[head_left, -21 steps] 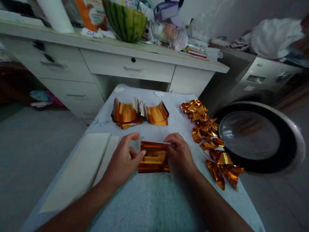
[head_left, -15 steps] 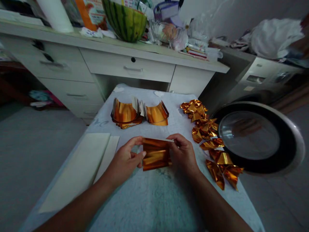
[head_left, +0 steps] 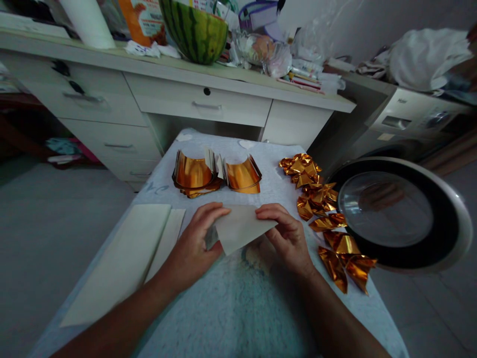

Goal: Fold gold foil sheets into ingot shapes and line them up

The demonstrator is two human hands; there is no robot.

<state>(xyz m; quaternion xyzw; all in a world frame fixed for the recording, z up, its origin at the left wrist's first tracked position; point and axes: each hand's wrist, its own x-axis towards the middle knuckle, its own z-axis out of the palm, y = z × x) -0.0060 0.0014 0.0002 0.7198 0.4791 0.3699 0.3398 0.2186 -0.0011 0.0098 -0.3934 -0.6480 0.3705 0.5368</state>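
Between my hands, above the cloth-covered table (head_left: 246,308), is a sheet of foil paper (head_left: 242,228) with its pale side showing. My left hand (head_left: 199,243) is at its left edge, fingertips along the top and thumb near the lower left corner. The fingers of my right hand (head_left: 285,233) pinch its right side, bending that edge. Beyond my hands stand two curved stacks of gold foil sheets, a left stack (head_left: 193,171) and a right stack (head_left: 244,175). To the right lies a row of folded gold foil pieces (head_left: 316,199).
White boards or papers (head_left: 119,258) lie at the table's left. A washing machine (head_left: 398,114) with its round door (head_left: 447,223) open stands against the right side. Behind is a white drawer counter (head_left: 201,97) with a cut watermelon (head_left: 196,35) and bags.
The foil sheet has turned over: its gold face showed before, and now the pale side does. My left fingers have shifted up along its top edge.
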